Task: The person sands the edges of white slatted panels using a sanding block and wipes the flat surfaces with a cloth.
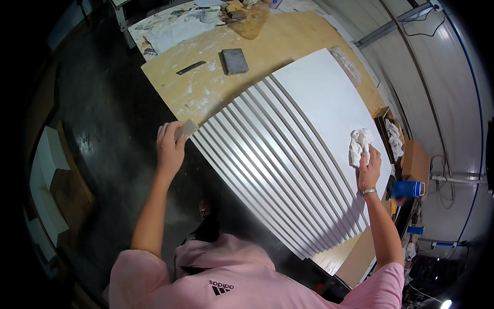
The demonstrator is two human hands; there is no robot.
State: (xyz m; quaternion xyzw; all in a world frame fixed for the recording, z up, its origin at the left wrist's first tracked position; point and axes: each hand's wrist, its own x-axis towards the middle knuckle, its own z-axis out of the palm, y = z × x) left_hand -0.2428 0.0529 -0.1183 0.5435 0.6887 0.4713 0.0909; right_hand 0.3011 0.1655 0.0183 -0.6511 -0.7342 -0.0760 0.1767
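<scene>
Several narrow white strips lie side by side on the worktable, slanting from upper left to lower right, and beyond them is a wide white panel. My left hand is closed on a small grey-beige sanding block, which is at the left end corner of the nearest strips. On the right, my right hand is closed on a crumpled white cloth that rests on the wide panel. A bracelet circles my right wrist.
A dark grey block and a flat dark blade-like strip lie on the wooden tabletop. Behind them are a white cloth and a clear plastic bag. Boxes and a blue roll-shaped item stand at the right edge.
</scene>
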